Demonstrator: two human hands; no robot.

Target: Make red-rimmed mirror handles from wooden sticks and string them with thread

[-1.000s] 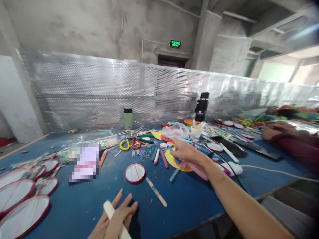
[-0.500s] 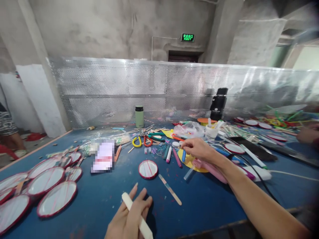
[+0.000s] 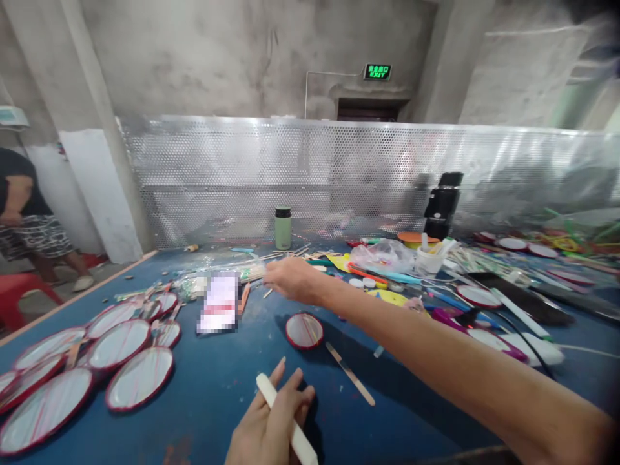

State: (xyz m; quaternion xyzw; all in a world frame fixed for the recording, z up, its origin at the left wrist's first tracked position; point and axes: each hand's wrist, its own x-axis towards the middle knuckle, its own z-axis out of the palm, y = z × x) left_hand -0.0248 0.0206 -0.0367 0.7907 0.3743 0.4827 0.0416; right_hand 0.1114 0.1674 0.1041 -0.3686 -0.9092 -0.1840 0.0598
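Observation:
My left hand (image 3: 268, 423) is near the bottom edge, fingers closed round a white stick (image 3: 285, 418) that slants up to the left. My right hand (image 3: 290, 279) reaches across the blue table (image 3: 213, 387) to the left, over the clutter of scissors and pens at the middle. Its fingers are curled and blurred, and I cannot see whether they hold anything. A small round red-rimmed disc (image 3: 304, 330) lies just below my right forearm. A flat wooden stick (image 3: 349, 372) lies to the right of the disc.
Several red-rimmed oval fans (image 3: 97, 361) lie at the left. A green flask (image 3: 283, 228) and a black device (image 3: 442, 204) stand by the perforated metal screen. Pens, plastic bags, a white cup (image 3: 429, 260) and cables crowd the right. A person (image 3: 24, 219) stands at far left.
My right hand has left the yellow disc and pens at the right and swung left across the table. The camera has turned left. My left hand still holds the white stick.

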